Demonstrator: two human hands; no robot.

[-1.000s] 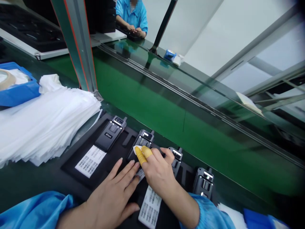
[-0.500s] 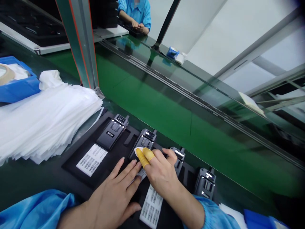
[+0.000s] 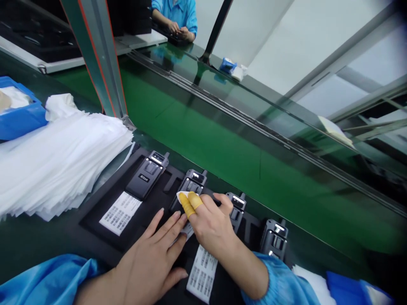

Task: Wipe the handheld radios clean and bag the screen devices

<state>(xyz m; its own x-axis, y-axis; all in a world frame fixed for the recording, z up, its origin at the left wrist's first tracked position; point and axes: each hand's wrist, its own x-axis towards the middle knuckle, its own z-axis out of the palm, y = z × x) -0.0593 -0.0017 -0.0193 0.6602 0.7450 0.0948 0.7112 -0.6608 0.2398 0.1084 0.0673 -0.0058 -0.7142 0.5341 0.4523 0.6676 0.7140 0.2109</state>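
Observation:
My right hand [image 3: 211, 224], with yellow finger cots on two fingers, pinches a small white wipe [image 3: 182, 194] and presses it on the back of the second two-way radio [image 3: 192, 181]. My left hand [image 3: 152, 258] lies flat, fingers stretched out, its fingertips at that radio's lower end and partly over a label sheet [image 3: 188, 230]. In the same black foam tray [image 3: 155, 202] lie a radio marked Riton [image 3: 146, 176] at the left, a third radio [image 3: 237, 208] partly hidden behind my right hand, and a fourth radio [image 3: 275, 238] at the right. Barcode sheets [image 3: 121, 212] lie below some radios.
A thick stack of white sheets [image 3: 70, 156] and a blue bin [image 3: 23, 114] are at the left. Beyond the tray runs a green conveyor belt [image 3: 190, 127], with a metal post [image 3: 101, 59] beside it. Across it a co-worker's hands [image 3: 178, 30] are at work.
The view has shifted slightly. My right hand stays on the second radio with the wipe, and my left hand stays flat beside it.

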